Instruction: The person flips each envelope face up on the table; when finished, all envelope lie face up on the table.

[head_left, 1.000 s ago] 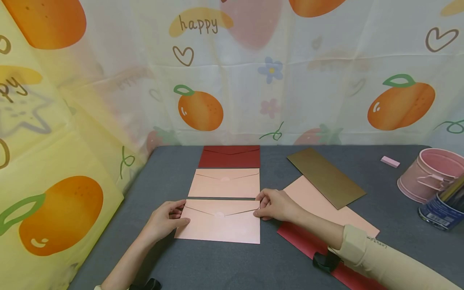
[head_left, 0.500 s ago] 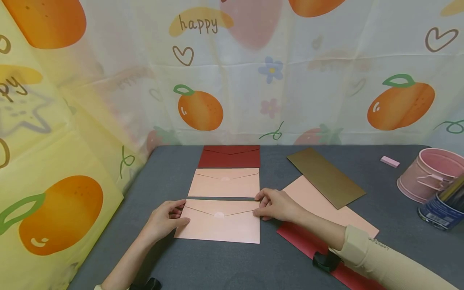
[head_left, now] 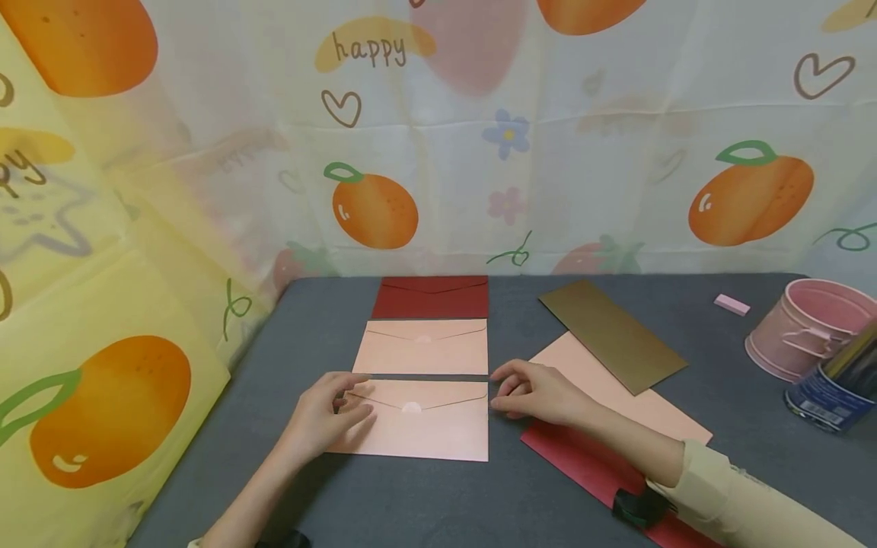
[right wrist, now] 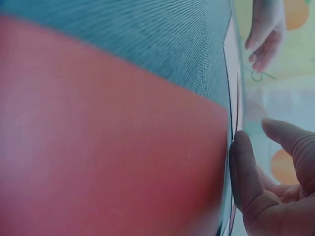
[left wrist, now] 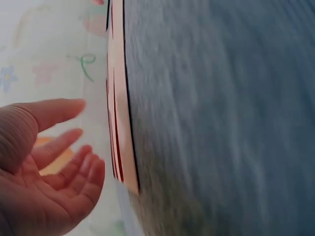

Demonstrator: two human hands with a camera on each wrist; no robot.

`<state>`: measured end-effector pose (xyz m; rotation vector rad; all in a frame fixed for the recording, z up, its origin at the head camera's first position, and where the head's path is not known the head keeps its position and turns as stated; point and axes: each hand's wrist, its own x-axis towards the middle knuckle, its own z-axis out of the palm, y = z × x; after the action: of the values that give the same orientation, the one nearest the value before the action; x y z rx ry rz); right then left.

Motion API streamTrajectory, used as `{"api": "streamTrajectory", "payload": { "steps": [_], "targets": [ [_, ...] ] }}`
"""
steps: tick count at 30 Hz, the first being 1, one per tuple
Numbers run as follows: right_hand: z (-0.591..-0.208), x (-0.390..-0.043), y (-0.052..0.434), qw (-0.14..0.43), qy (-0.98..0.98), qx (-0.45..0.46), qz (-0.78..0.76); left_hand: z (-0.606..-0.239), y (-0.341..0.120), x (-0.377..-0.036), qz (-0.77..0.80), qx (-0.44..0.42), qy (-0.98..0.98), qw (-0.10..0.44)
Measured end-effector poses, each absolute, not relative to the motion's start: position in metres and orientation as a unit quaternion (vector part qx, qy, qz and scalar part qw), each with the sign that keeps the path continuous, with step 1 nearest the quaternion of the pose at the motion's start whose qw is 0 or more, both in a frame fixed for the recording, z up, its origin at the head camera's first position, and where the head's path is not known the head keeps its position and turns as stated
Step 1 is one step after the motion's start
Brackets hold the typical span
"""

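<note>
Three envelopes lie in a column, flaps facing up: a dark red one (head_left: 430,303) at the back, a pale pink one (head_left: 425,355) in the middle, and another pale pink envelope (head_left: 432,438) in front. My left hand (head_left: 327,417) hovers over the front envelope's left end, casting a shadow on it. In the left wrist view the left hand (left wrist: 54,172) has loosely bent fingers with nothing between them. My right hand (head_left: 544,394) is just off the front envelope's right edge, fingers relaxed and holding nothing. The right wrist view shows its thumb and fingers (right wrist: 244,169) apart.
Right of the column, a gold-brown envelope (head_left: 610,335) overlaps a pink one (head_left: 668,418), with a red one (head_left: 569,457) under the right forearm. A pink eraser-like block (head_left: 731,304), a pink bucket (head_left: 788,335) and a blue can (head_left: 829,399) holding dark sticks stand farther right.
Both hands have let go of the front envelope. The left hand has lifted and shifted slightly right over it; the right hand has drawn away to the right. The envelopes stay in place.
</note>
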<state>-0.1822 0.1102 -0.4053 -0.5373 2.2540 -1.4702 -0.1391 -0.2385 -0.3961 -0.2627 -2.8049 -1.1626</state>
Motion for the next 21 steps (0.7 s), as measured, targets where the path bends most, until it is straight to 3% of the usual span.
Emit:
{"api": "streamTrajectory", "payload": {
  "steps": [9,16,21],
  "targets": [
    [-0.401,-0.181,0.139,0.126,0.84,-0.199,-0.488,-0.394,-0.201,-0.148,-0.436,-0.156,-0.885,0.034],
    [-0.391,-0.183,0.168,0.112,0.829,-0.186,-0.516,-0.394,-0.172,-0.161,-0.469,-0.183,-0.864,0.02],
    [-0.384,-0.183,0.19,0.06,0.851,-0.176,-0.491,-0.394,-0.15,-0.17,-0.48,-0.195,-0.855,0.0]
  ]
}}
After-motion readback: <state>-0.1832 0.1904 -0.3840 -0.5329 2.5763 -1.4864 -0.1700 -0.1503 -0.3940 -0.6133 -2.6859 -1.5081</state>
